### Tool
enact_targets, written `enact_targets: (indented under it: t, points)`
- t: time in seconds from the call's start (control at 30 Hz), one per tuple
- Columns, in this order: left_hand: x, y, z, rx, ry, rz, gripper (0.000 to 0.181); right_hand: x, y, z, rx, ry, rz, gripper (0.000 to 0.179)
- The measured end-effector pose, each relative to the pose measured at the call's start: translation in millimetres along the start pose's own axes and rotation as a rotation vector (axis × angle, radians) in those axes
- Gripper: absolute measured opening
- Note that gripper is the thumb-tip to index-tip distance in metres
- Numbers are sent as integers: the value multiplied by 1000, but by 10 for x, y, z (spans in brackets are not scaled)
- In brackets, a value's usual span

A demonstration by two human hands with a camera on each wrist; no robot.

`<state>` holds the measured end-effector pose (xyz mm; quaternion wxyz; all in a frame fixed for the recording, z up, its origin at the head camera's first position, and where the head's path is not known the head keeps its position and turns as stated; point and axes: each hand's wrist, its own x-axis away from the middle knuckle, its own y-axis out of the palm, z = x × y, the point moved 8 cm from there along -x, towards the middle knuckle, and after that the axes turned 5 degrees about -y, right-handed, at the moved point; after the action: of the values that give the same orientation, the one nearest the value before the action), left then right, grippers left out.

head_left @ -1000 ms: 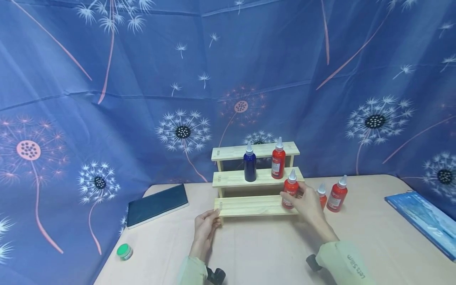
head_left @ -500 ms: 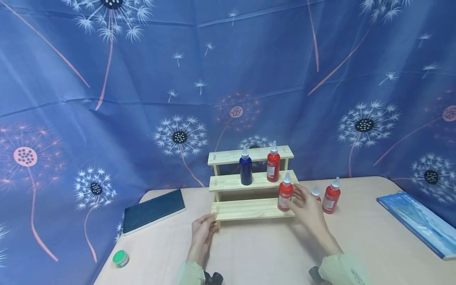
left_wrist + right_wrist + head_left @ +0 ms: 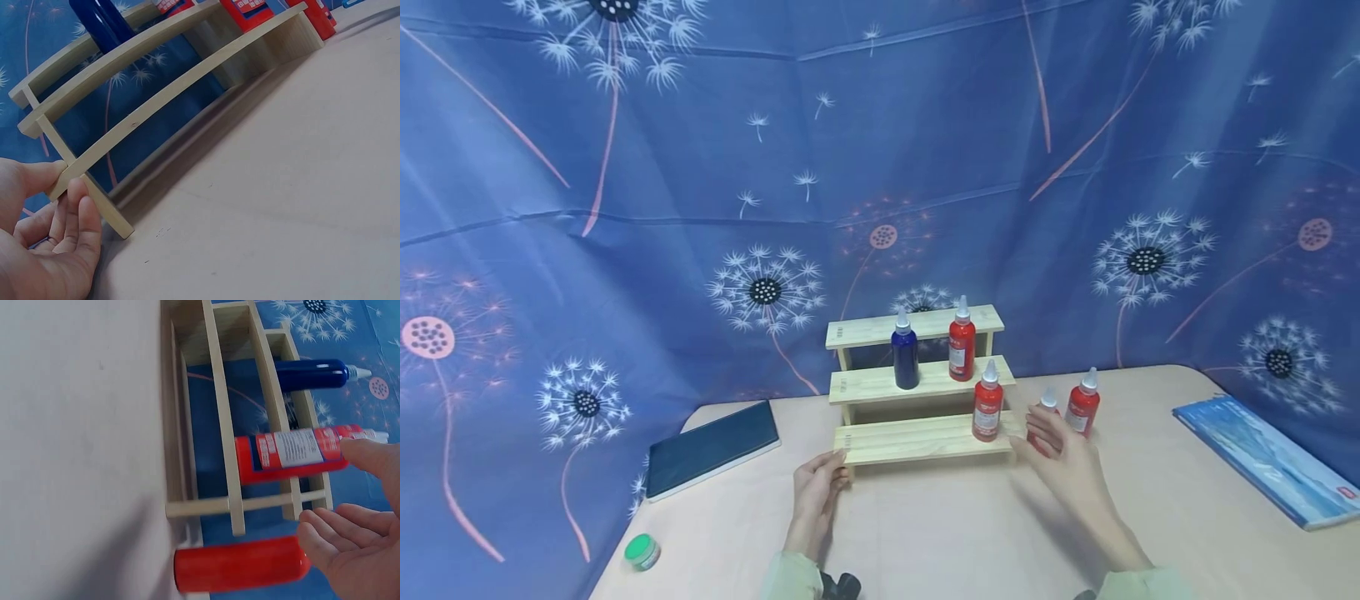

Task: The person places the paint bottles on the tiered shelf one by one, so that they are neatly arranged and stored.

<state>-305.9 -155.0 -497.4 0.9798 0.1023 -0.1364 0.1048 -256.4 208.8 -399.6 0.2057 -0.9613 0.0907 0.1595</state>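
The hanging cloth (image 3: 925, 125) is blue, printed with white and pink dandelions (image 3: 765, 291). I see red bottles (image 3: 987, 413), one deep-blue bottle (image 3: 906, 362) and a pale yellow rack (image 3: 895, 442).

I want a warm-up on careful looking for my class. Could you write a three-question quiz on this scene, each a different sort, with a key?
1. True or false: in the head view, the dark blue bottle stands left of a red bottle on the middle tier of the wooden step rack.

2. Multiple choice: what does the left grip pinch?
A) the green-lidded jar
B) the left end of the bottom tier
C) the dark-covered book

3. Count: how many bottles in all stand on the rack?

Key
1. True.
2. B.
3. Three: those two, plus the front red bottle on the bottom tier.
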Motion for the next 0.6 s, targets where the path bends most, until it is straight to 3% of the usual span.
enact_targets:
  t: [0.37,0.6]
  points:
    - [15,3,12,-32,-8,-2,36,88,-368,201,134,9,55,60]
    - [20,-6,18,-35,-11,13,37,98,-617,386,212,101,90,65]
